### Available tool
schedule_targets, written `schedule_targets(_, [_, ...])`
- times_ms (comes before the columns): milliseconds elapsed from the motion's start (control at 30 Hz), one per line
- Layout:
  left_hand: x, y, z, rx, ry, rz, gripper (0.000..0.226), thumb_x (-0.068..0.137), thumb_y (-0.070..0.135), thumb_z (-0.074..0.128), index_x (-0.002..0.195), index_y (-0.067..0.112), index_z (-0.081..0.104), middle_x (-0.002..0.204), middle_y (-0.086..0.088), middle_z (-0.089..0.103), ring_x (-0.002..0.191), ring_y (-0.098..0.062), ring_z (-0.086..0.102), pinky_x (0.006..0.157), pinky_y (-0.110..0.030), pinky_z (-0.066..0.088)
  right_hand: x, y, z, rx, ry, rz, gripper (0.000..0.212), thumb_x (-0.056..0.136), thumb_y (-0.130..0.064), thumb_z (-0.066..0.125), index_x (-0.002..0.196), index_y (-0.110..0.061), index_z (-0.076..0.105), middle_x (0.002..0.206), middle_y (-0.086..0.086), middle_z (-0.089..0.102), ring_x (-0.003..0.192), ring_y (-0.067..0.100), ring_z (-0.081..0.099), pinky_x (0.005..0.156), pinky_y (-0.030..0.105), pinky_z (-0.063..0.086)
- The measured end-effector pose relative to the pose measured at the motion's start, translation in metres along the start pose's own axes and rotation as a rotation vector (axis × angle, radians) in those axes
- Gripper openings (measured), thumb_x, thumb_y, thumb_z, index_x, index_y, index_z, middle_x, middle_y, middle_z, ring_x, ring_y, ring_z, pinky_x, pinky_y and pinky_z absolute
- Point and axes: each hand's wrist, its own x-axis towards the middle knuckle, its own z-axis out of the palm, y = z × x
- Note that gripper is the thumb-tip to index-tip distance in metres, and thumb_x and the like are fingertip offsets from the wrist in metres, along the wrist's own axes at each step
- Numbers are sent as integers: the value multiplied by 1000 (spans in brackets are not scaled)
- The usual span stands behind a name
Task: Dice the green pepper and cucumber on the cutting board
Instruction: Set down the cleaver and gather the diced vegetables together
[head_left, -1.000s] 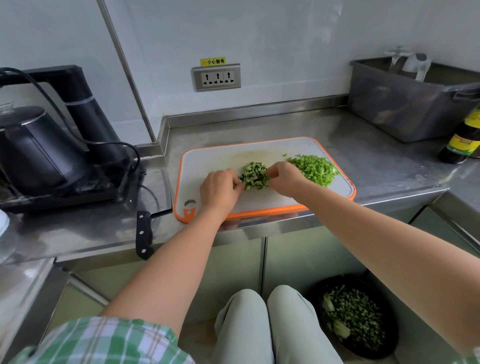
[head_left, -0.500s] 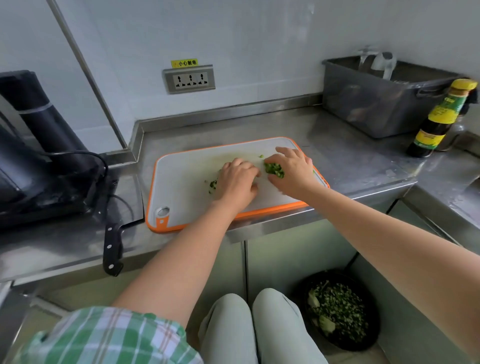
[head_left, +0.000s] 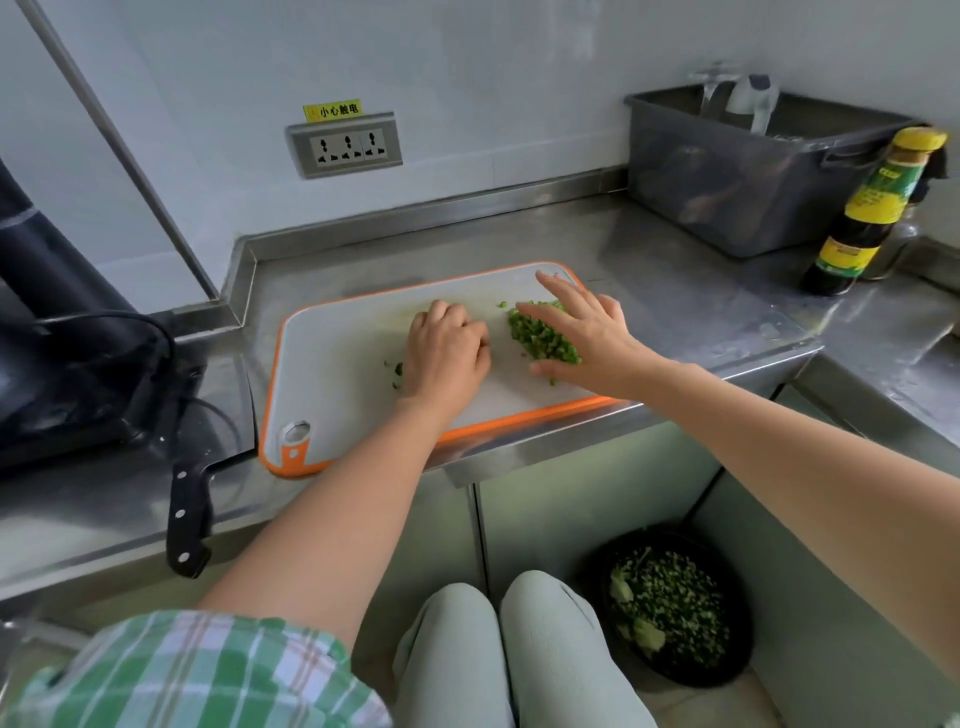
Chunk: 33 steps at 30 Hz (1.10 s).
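An orange-rimmed white cutting board (head_left: 337, 364) lies on the steel counter. My left hand (head_left: 447, 353) rests at the board's middle, knuckles up and fingers curled over the diced cucumber. That pile is hidden under the hand; only a few dark green bits (head_left: 397, 371) show at its left. The light green diced pepper (head_left: 540, 338) is heaped on the right half of the board. My right hand (head_left: 587, 332) lies flat against the right side of that heap, fingers straight and spread.
A black-handled knife (head_left: 189, 514) lies on the counter left of the board, its handle past the front edge. A black appliance with a cable (head_left: 62, 332) stands far left. A grey tub (head_left: 753, 171) and a sauce bottle (head_left: 872, 213) stand right. A black bowl of chopped greens (head_left: 670, 608) is on the floor.
My right hand left the cucumber pile, opened, and moved right onto the pepper heap. My left hand closed over the cucumber pile. The view swung right.
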Motion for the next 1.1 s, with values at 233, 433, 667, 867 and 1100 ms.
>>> schedule_targets(233, [3,10,5,-26,26,-62,12,82,24,64,88,17,71,91,-6,61,95,-29,53,79,-39,41,-3,-4,14,-271,-124,-38,83,83,-69,7,153,-27,16,161,11,-1,149,30,0,117,51,5])
schedule_targets(433, [21,6,10,-58,7,-87,16,84,25,61,95,17,70,97,-7,61,101,-30,52,83,-39,40,19,5,21,-341,-87,-12,81,86,-67,13,152,-22,23,159,15,14,147,32,14,116,54,13])
schedule_targets(667, [47,3,18,-91,-134,-134,25,93,23,50,113,17,64,115,-5,61,114,-26,48,93,-35,36,42,17,30,-365,-57,-31,76,90,-63,16,151,-20,27,158,15,18,145,32,20,114,55,15])
schedule_targets(867, [55,8,20,-170,-244,-171,31,94,15,45,121,11,60,120,-11,61,113,-30,53,91,-38,43,45,14,23,-110,-25,39,75,90,-67,12,152,-25,23,161,6,13,147,23,13,117,47,6])
schedule_targets(1100, [55,28,12,-312,-253,-195,36,97,9,41,129,6,56,129,-16,57,117,-32,54,96,-36,40,31,8,-13,848,110,443,44,105,-35,24,137,-19,51,141,-2,47,132,9,39,107,24,28])
